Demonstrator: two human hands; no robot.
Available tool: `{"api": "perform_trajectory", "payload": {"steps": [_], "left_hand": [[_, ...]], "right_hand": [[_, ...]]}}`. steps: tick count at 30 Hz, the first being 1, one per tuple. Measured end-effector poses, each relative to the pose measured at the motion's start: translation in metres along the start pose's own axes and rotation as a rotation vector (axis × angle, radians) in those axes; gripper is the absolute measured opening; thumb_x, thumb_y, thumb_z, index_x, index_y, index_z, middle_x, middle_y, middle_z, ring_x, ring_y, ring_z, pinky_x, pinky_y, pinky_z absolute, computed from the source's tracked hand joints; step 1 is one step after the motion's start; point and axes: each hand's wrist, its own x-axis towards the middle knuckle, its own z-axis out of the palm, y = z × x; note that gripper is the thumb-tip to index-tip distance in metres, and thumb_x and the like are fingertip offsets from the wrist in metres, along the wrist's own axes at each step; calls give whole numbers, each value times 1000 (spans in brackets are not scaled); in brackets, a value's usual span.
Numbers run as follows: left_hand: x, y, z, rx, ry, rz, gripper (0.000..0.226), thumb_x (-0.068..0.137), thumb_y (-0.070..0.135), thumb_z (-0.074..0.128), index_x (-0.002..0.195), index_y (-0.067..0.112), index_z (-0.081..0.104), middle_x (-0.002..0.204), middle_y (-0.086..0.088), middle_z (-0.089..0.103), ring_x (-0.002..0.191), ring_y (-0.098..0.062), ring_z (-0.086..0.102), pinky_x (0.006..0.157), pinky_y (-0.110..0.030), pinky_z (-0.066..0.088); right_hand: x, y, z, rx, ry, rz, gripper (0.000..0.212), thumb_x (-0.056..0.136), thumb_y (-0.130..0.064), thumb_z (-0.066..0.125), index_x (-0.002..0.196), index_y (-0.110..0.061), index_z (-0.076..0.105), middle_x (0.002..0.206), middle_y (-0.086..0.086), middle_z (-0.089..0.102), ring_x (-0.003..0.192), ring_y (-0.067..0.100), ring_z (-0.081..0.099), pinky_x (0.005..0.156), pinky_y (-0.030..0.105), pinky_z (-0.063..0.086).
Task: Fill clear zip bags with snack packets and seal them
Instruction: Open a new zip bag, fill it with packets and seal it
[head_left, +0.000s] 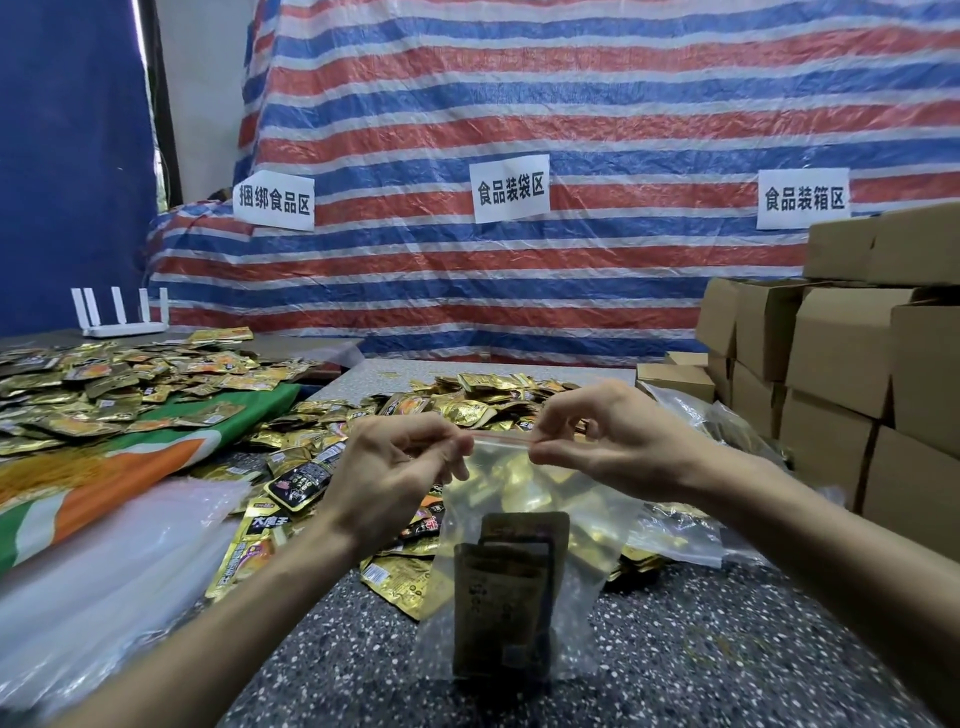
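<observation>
Currently your left hand (400, 470) and right hand (610, 441) hold the clear zip bag (524, 493) over the table (701, 649), fingers (550, 411) of each pinching its zip strip (501, 440) at either end. Snack packets (504, 597) stand inside; loose packets (483, 400) lie heaped behind.

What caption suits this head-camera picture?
Left hand and right hand pinch the seal of a clear zip bag holding snack packets.
</observation>
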Motion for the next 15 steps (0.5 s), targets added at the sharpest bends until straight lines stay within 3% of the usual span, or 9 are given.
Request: {"api": "perform_trajectory", "payload": {"steps": [4,7,10,13,15], "left_hand": [[1,-8,-5,-54,16,-42,16,91,12,66,80,15,77,75,-2,74,69,-19,68,62,-36,57],[0,-11,-10,-51,12,-39,14,89,16,65,81,18,77,75,-3,74,70,-13,67,62,-28,56],[1,-13,-9,-70,19,-46,20,92,7,66,78,14,77,74,-4,74,70,-12,67,64,-24,56],[1,-13,-9,-81,23,-56,23,92,2,65,77,13,78,74,-5,75,71,-14,68,65,-24,54],[1,-12,-9,-80,20,-54,22,92,2,64,78,12,77,75,-5,75,72,-14,68,65,-21,54]], "right_hand": [[-5,6,-8,7,-20,28,6,88,-31,72,82,-31,72,81,-12,68,75,0,58,66,18,43],[-12,12,-13,6,-16,34,6,89,-28,71,85,-24,74,81,-11,69,75,0,59,65,14,43],[-19,17,-17,15,-2,41,10,89,-26,72,87,-17,76,79,-10,70,73,0,59,64,11,43],[-25,24,-22,73,-16,44,11,89,-19,72,84,-10,75,62,-18,65,58,-5,56,54,9,39],[-29,28,-26,98,-24,43,10,89,-16,73,83,-9,76,64,-14,65,56,-7,55,53,8,39]]}}
